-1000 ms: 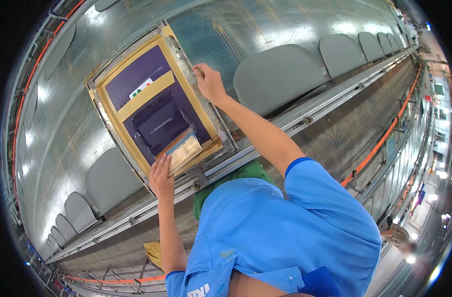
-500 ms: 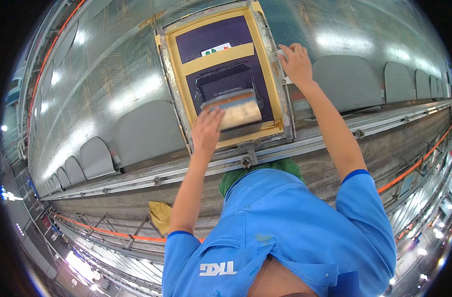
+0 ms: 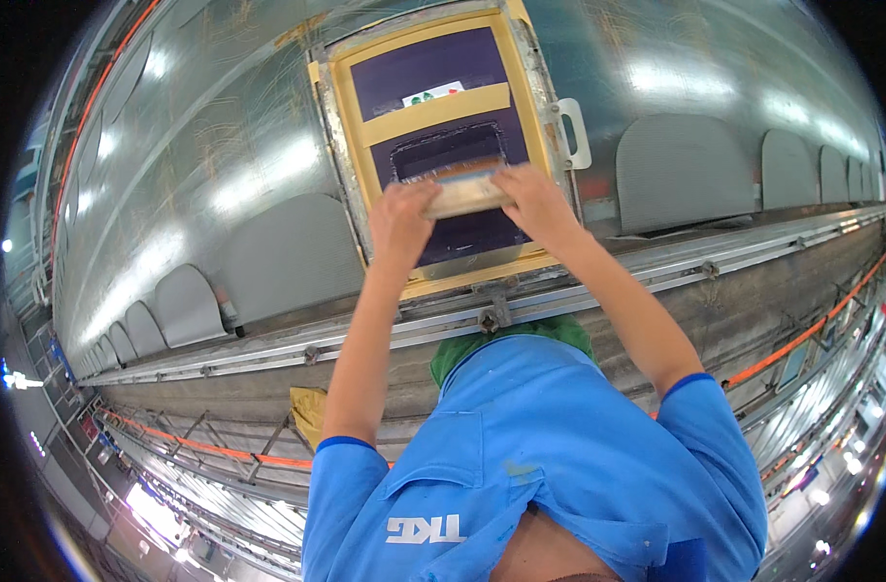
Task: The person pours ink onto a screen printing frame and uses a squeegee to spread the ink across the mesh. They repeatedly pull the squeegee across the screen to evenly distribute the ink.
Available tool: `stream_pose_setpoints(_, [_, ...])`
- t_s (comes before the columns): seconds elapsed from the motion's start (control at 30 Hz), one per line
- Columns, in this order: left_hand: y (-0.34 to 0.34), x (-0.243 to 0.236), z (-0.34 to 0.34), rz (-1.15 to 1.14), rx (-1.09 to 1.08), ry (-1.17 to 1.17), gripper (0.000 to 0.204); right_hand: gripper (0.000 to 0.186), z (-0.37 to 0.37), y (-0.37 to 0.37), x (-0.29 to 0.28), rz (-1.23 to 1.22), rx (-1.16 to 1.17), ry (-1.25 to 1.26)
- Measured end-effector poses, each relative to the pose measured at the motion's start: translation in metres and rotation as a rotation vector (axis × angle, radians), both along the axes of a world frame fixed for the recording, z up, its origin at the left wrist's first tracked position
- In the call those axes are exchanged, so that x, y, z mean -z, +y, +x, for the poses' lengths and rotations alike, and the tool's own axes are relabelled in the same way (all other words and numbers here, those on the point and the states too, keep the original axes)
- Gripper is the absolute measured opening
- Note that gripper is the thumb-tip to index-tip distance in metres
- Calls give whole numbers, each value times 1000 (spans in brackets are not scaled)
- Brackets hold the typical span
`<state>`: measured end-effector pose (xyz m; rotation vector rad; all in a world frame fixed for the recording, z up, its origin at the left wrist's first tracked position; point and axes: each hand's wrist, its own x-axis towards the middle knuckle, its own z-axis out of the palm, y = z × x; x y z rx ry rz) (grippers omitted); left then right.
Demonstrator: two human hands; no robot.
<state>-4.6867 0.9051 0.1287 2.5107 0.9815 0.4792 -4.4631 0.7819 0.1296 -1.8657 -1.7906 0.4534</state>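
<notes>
My left hand [image 3: 400,225] and my right hand [image 3: 542,208] are closed on the two ends of a wooden-handled squeegee [image 3: 462,197]. The squeegee stands across the lower half of a screen-printing frame [image 3: 328,155], over its dark purple mesh [image 3: 428,70]. Dark ink [image 3: 448,147] shows on the mesh just beyond the blade. Yellow tape [image 3: 438,114] lines the frame and crosses the mesh. A white handle [image 3: 576,134] juts from the frame's right side, with no hand on it. The blade's lower edge is hidden.
Grey rounded-top panels [image 3: 686,170] lie in a row on the long shiny table [image 3: 239,87], on both sides of the frame. A metal rail [image 3: 647,269] with bolts runs along the near edge. Beyond it are an orange cable [image 3: 802,330] and a yellow cloth-like piece [image 3: 308,415].
My right hand has left the frame's white handle and taken hold of the squeegee's right end. The squeegee has shifted slightly away from me, with my left hand still on it.
</notes>
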Motion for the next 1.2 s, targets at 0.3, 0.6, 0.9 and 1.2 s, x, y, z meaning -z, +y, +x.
stream_pose_setpoints(0.3, [-70, 6, -28, -3, 3, 26, 47, 56, 66, -23, -11, 32, 207, 277])
stream_pose_setpoints(0.6, [-99, 16, -41, 27, -30, -60, 58, 34, 126, 60, 37, 157, 638, 258])
stream_pose_setpoints(0.9, [-78, 2, -135, 29, -161, -130, 54, 31, 5, 99, 2, 270, 598, 268])
stream_pose_setpoints(1.2, [4, 12, -298, 60, -109, -23, 55, 28, -160, 172, 29, 172, 612, 392])
